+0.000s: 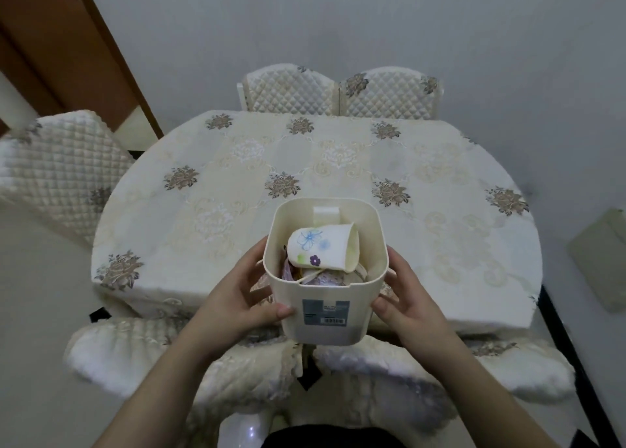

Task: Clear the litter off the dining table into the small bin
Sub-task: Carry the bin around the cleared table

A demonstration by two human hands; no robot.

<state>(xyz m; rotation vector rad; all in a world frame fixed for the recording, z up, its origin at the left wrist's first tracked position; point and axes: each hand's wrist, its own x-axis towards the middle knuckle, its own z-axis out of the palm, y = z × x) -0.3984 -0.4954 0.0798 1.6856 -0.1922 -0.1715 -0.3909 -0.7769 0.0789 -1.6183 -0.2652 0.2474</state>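
I hold a small cream bin [342,291] with a grey label in both hands, above the near edge of the dining table [440,244]. My left hand [242,296] grips its left side, thumb on the front wall. My right hand [408,300] grips its right side the same way. Inside the bin lies a paper cup [321,248] printed with flowers, on its side, over crumpled wrappers [315,278]. The table wears a cream cloth with brown flower prints.
Quilted cream chairs stand round the table: two at the far side [338,91], one at the left [57,169], two pushed in just below the bin [305,373]. A grey wall is behind, a brown door frame [50,40] at upper left.
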